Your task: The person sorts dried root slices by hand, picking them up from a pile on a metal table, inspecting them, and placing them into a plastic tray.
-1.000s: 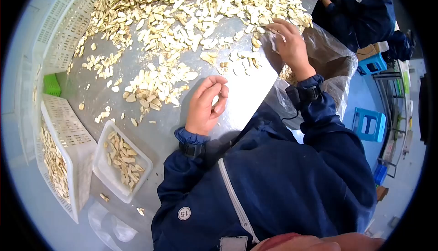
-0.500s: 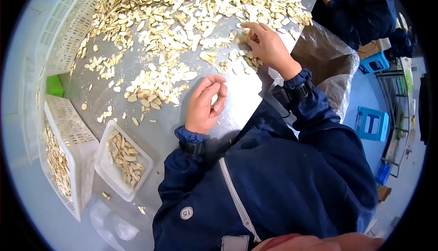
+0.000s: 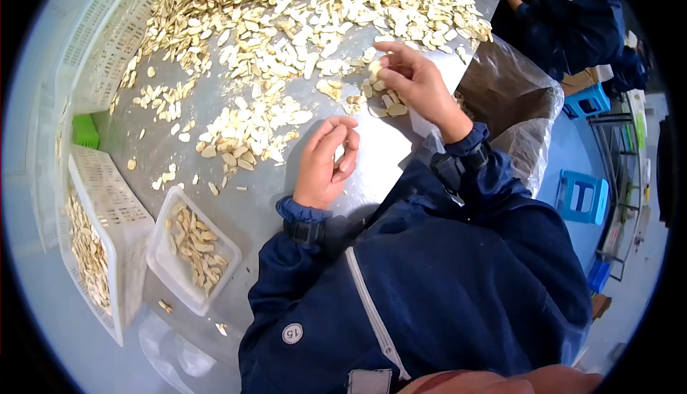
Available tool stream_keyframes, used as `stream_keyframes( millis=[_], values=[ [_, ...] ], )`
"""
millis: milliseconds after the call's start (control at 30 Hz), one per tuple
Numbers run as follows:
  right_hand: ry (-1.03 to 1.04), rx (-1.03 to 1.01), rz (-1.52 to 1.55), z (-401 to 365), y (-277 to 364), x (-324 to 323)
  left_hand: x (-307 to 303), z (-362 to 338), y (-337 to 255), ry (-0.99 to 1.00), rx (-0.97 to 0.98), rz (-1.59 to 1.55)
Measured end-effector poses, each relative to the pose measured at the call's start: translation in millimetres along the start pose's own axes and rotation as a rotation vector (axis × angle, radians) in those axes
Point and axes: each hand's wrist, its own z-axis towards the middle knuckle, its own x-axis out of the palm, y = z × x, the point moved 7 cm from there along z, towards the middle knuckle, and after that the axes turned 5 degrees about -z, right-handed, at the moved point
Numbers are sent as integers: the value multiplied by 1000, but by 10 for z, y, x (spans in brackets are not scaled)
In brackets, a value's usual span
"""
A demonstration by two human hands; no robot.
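Pale dried slices [image 3: 250, 125] lie loose on the metal table [image 3: 265, 186], with a smaller cluster [image 3: 390, 104] below my right hand. My left hand [image 3: 323, 161] is curled just above the table. A pale slice [image 3: 338, 153] shows between its thumb and fingers. My right hand [image 3: 418, 90] reaches over the cluster, thumb and forefinger closed around a pale slice [image 3: 374, 70] at the fingertips. Part of that slice is hidden by the thumb.
A big heap of slices [image 3: 308, 4] covers the far side. At left stand a white plastic tub [image 3: 232, 251] and a perforated white basket [image 3: 118, 215], both holding slices. A plastic-lined box [image 3: 529, 115] adjoins the right edge. Beyond it are a co-worker [image 3: 565, 22] and a blue stool [image 3: 583, 197].
My right hand has shifted slightly down and opened its pinch a little, with a slice now visible at the fingertips. The cluster beneath looks smaller. My left hand has barely moved.
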Motion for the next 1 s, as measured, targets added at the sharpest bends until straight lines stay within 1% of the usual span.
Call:
stream_keyframes(
  millis=[67, 100, 167, 233, 267, 367, 400, 500, 533, 600, 633, 700, 767, 833, 900, 1000],
  values=[
    [10, -8, -118, -87, 171, 133, 5, 17, -1, -16, 23, -9],
    [26, -33, -111, -145, 252, 223, -15, 21, 4, -29, 41, -19],
    [136, -189, -321, -274, 433, 379, -31, 30, 8, -32, 62, -52],
    [115, -510, -415, -366, 559, 490, -31, 46, -2, -12, 74, -98],
    [120, -565, -383, -406, 582, 522, -44, 56, 4, 59, 86, -89],
    [123, -695, -435, -498, 689, 552, -68, 42, 5, -43, 94, 3],
    [131, -623, -450, -464, 618, 533, -74, 28, 3, -52, 105, -2],
    [69, -606, -414, -400, 578, 444, -12, 27, -21, -45, 102, 24],
    [74, -524, -471, -390, 495, 402, -25, 31, -18, -42, 107, 20],
    [-16, -566, -580, -332, 309, 190, -72, 42, -7, -36, 117, 11],
    [-60, -587, -634, -269, 232, 38, -52, 38, -18, -23, 114, 16],
    [-277, -436, -777, -116, 77, -493, -8, 20, -35, -1, 108, 24],
    [-385, -237, -1023, 40, -91, -1074, -44, 31, -6, 8, 86, 37],
    [-441, -246, -1274, 135, -322, -1413, -47, 45, -3, 3, 82, 41],
    [-394, -232, -1293, 215, -373, -1480, -48, 40, 0, -21, 89, 35],
    [-343, -249, -1361, 305, -313, -1443, -74, 53, 18, 10, 107, 23]
  ],
)
